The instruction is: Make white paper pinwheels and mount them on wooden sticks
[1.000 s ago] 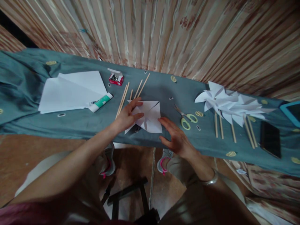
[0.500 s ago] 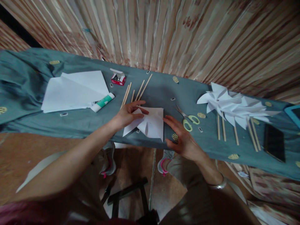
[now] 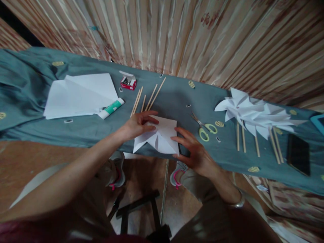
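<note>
A white paper square (image 3: 165, 131), cut and partly folded like a pinwheel, lies near the table's front edge. My left hand (image 3: 138, 125) grips its upper left part, thumb and fingers closed over a curled flap near the middle. At the right edge, my right hand (image 3: 191, 146) has its fingers spread, the tips touching or just over the paper. Several wooden sticks (image 3: 152, 96) lie just beyond my left hand. Scissors (image 3: 199, 125) with pale green handles rest to the right of my right hand.
White paper sheets (image 3: 81, 94) and a green-and-white glue tube (image 3: 111, 108) lie on the left. Behind is an open red box (image 3: 128, 82) of small metal pieces. Finished paper pinwheels (image 3: 253, 113) on sticks and a dark phone (image 3: 298, 153) lie right. A curtain (image 3: 162, 37) hangs behind.
My right hand has moved left onto the paper's right edge. The paper's lower right corner now lies flatter. My left hand stays on the flap.
</note>
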Action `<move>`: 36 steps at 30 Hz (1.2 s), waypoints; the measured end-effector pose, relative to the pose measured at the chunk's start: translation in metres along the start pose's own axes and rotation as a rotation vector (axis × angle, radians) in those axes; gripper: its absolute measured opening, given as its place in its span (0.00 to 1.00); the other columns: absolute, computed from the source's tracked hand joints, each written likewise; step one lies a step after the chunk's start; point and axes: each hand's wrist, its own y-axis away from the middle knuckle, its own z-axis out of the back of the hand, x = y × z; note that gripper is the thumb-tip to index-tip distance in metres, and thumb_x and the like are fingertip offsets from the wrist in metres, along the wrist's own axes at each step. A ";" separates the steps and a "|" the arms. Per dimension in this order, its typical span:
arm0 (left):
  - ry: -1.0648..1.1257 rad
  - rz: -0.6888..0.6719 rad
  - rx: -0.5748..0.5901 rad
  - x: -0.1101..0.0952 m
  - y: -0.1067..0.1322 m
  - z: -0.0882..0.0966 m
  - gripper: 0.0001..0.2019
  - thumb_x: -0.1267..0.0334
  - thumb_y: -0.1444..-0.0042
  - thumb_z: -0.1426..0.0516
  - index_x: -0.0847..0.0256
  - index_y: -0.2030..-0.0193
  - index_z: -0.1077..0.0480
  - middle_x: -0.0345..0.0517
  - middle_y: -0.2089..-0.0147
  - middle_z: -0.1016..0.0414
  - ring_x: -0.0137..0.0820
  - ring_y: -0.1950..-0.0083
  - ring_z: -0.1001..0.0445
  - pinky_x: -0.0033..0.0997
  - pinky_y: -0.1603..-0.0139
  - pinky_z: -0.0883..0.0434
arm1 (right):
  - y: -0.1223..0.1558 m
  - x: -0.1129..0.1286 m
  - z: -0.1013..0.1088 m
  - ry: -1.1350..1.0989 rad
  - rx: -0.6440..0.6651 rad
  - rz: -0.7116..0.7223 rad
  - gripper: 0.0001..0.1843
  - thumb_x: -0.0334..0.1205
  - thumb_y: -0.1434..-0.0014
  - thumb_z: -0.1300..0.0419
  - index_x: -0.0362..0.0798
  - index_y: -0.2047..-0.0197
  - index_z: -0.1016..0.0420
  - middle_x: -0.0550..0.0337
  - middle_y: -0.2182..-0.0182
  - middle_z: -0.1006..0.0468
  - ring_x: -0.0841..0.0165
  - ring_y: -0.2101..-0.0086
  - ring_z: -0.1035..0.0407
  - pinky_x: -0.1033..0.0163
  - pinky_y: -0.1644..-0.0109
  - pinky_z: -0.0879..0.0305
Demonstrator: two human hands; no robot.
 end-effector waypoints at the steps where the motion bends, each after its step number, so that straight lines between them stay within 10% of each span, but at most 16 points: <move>1: -0.017 -0.017 -0.006 0.001 0.000 0.000 0.33 0.63 0.57 0.39 0.67 0.40 0.37 0.55 0.52 0.22 0.35 0.56 0.24 0.39 0.53 0.29 | 0.000 -0.001 0.000 0.004 0.019 -0.008 0.29 0.36 0.44 0.38 0.55 0.40 0.36 0.51 0.35 0.42 0.55 0.36 0.48 0.42 0.36 0.45; 16: -0.270 -0.133 -0.031 0.001 0.003 -0.001 0.29 0.65 0.53 0.42 0.64 0.41 0.35 0.55 0.44 0.28 0.39 0.45 0.28 0.43 0.41 0.34 | 0.000 -0.007 -0.010 0.105 0.062 0.024 0.34 0.35 0.46 0.35 0.52 0.38 0.39 0.48 0.35 0.44 0.54 0.35 0.50 0.40 0.36 0.45; 27: -0.879 -0.400 -0.079 -0.015 0.020 0.007 0.24 0.63 0.44 0.46 0.66 0.40 0.37 0.58 0.36 0.39 0.44 0.37 0.38 0.47 0.38 0.38 | -0.007 -0.004 -0.014 0.028 -0.059 0.050 0.13 0.34 0.38 0.45 0.53 0.53 0.23 0.54 0.47 0.26 0.60 0.45 0.35 0.48 0.42 0.35; 36: -0.921 -0.512 -0.063 -0.005 0.057 -0.003 0.13 0.64 0.37 0.49 0.62 0.49 0.29 0.52 0.52 0.28 0.41 0.49 0.33 0.46 0.49 0.35 | -0.022 -0.004 -0.011 -0.051 -0.026 0.028 0.15 0.34 0.36 0.49 0.51 0.52 0.24 0.55 0.57 0.20 0.63 0.54 0.28 0.54 0.49 0.32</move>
